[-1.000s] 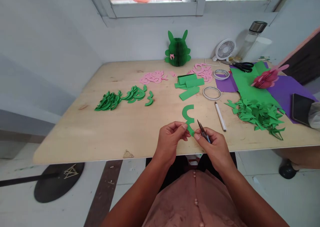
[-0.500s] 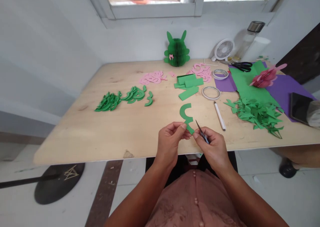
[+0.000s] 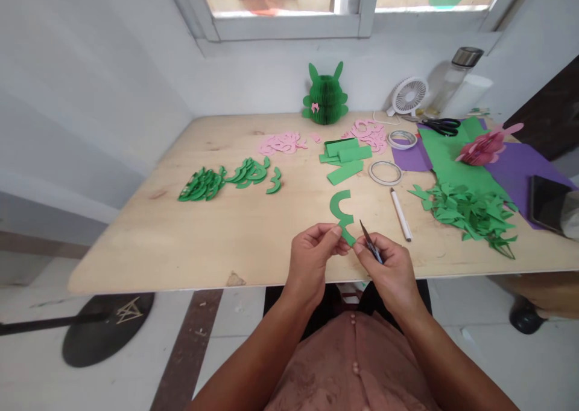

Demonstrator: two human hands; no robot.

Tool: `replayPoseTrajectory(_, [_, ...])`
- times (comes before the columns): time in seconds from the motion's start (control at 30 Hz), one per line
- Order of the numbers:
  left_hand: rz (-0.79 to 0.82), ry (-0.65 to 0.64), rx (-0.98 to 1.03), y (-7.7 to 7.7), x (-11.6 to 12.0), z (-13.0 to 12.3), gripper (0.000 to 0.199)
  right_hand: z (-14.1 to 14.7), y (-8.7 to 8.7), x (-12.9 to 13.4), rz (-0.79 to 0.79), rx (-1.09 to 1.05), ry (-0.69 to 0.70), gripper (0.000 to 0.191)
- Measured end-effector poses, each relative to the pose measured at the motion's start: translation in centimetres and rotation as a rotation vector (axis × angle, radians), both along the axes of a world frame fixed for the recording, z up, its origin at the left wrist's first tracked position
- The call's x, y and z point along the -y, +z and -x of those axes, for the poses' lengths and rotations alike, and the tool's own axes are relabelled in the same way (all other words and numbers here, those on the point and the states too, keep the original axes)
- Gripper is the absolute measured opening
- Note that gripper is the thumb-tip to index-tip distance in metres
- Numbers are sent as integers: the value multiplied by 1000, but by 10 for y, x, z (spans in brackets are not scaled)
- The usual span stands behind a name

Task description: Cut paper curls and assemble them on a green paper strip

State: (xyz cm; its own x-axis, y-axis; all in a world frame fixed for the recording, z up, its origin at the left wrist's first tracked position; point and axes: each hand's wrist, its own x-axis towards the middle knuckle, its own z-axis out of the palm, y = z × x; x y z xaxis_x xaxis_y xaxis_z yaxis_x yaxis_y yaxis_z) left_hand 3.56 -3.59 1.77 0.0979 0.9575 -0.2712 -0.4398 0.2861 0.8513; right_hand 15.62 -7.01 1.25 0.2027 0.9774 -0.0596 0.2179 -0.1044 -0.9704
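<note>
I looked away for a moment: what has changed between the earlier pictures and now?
The view shifted slightly: things on the table appear a little further right than in the previous picture. Nothing was visibly taken up or let go. The left hand still holds the curved green cutout; the right hand still holds the scissors.
</note>
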Motion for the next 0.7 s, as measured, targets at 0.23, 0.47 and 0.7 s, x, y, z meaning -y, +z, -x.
replayPoseTrajectory(0.23, [-3,-8,40,0,0,0,12,-1,-4,0,9,-13,-9,19])
replayPoseTrajectory(0.47, [18,-12,88,2,1,0,12,0,-6,1,1,-4,-17,19])
replayPoseTrajectory(0.7, [37,-5,74,4,0,-2,12,0,-8,2,-4,-5,-13,19])
